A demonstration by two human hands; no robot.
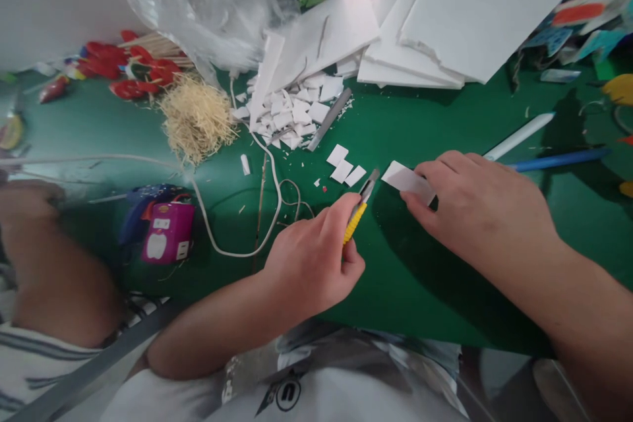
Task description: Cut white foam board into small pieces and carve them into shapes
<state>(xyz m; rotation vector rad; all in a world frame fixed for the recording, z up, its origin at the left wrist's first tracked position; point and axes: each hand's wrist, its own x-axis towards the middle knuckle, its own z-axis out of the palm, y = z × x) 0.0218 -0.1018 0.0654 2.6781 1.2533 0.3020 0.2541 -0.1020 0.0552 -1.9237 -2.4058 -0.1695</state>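
Plain pale-grey wall (59, 0) behind broad green counter (420, 122). Counter top smooth, slightly glossy; whitish sheen spreads over left side, darker shadows toward right. Front edge crosses lower part of view; dim grey area (499, 372) below, too blurred to identify.

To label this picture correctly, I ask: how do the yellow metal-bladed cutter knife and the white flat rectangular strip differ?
The yellow metal-bladed cutter knife combines yellow and metallic grey; the white flat rectangular strip looks plain white. The left hand grips the knife, while the right hand pinches the strip. Both are hand-held.
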